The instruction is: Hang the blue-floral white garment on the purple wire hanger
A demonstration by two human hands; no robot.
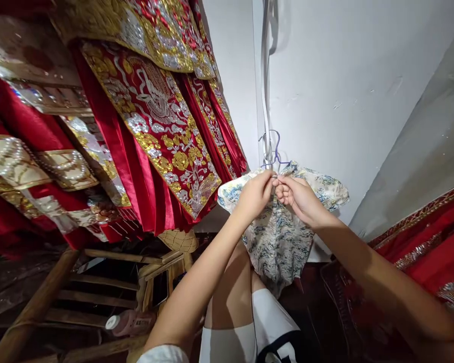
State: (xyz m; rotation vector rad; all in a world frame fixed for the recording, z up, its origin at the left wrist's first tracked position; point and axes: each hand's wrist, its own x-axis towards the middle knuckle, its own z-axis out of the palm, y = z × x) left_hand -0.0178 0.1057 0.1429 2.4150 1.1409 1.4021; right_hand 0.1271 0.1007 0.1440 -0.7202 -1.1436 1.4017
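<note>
A short-sleeved shirt point(282, 247) with a blue, green and cream pattern hangs from a purple hanger point(277, 146) against the white wall. At the top of its front, just under the neck, my left hand point(255, 191) is closed in a pinch on the shirt. Right beside it, my right hand point(298, 197) also pinches the shirt, its fingers curled in. The fingertips of both hands nearly meet, and they cover the small spot of cloth between them. Whether a button lies there is too small to tell.
Red costumes with gold and silver sequins point(166, 121) hang at the left. Below them stand a bamboo chair point(98, 297) and a white-capped bottle point(130, 322). A white strap point(265, 75) runs down the wall to the hanger. More red cloth point(435, 247) is at the right.
</note>
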